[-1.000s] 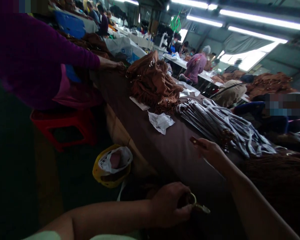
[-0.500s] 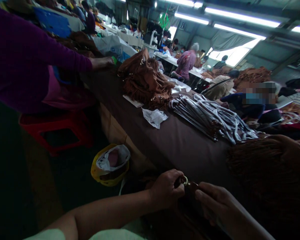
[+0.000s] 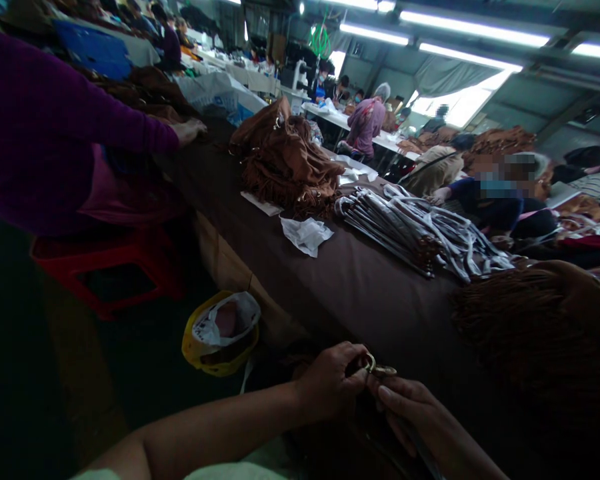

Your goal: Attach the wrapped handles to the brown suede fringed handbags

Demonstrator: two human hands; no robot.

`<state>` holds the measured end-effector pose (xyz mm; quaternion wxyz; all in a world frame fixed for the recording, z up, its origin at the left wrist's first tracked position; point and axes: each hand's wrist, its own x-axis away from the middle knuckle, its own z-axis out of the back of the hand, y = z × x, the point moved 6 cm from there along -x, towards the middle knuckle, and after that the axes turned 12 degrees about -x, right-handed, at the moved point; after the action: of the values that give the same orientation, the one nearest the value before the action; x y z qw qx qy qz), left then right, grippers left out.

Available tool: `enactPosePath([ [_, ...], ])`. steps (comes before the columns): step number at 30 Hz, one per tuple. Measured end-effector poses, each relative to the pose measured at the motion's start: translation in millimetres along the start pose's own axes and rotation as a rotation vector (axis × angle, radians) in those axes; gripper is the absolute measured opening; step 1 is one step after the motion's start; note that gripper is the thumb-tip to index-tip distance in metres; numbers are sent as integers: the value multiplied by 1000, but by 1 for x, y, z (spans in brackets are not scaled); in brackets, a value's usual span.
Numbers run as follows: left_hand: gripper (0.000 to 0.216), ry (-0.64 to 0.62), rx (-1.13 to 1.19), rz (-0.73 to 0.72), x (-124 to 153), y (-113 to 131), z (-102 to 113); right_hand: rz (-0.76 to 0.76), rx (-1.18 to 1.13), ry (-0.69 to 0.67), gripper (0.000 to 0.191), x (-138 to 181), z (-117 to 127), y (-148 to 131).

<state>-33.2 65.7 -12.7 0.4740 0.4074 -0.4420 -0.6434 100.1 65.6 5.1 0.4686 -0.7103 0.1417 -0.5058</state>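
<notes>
Near the bottom centre, my left hand is closed, with its thumb and finger pinched at a gold-coloured metal ring. Hooked at that ring, a metal clasp points to the right. Just below the clasp, my right hand is closed on a strap, whose greyish length runs down past the palm. Dark brown material lies under both hands, too dim to make out well. Farther up the brown-covered table lies a bundle of straps wrapped in white.
Brown fringed bags are heaped on the table beside white paper. More fringed brown material lies at right. A yellow bag-lined bin and a red stool stand left. A co-worker's purple sleeve reaches in.
My right hand has shifted slightly left and down, and the metal clasp now shows clear of its fingers. The co-worker's hand has drawn back to the left.
</notes>
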Motion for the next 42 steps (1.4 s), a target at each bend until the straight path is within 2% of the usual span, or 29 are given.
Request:
enactPosePath([
  [5, 15, -9, -4, 8, 0, -2, -1, -44, -76, 12, 46, -1, -1, 4],
  [9, 14, -16, -9, -4, 0, -1, -1, -21, -90, 36, 44, -3, 0, 5],
  [15, 18, -4, -4, 1, -1, -3, -4, 57, 23, 223, 49, 3, 5, 3],
  [18, 21, 22, 16, 9, -2, -8, -6, 66, 45, 273, 49, 5, 7, 2],
  [21, 26, 20, 34, -22, -2, -13, -6, 60, 28, 254, 47, 4, 11, 3],
  [26, 46, -68, 110, -180, 0, -8, -6, 52, 67, 172, 48, 3, 14, 8],
  [32, 40, -104, 175, -123, -7, -12, -13, 91, 71, 254, 49, 12, 14, 6],
  [35, 41, -146, 203, -139, -9, -15, -16, 51, -42, 280, 44, 14, 14, 9],
  [38, 43, -122, 222, -176, -9, -20, -18, 3, -173, 259, 42, 11, 15, 15],
  [42, 46, -48, 212, -247, -6, -25, -20, 12, -176, 201, 42, 7, 14, 18],
])
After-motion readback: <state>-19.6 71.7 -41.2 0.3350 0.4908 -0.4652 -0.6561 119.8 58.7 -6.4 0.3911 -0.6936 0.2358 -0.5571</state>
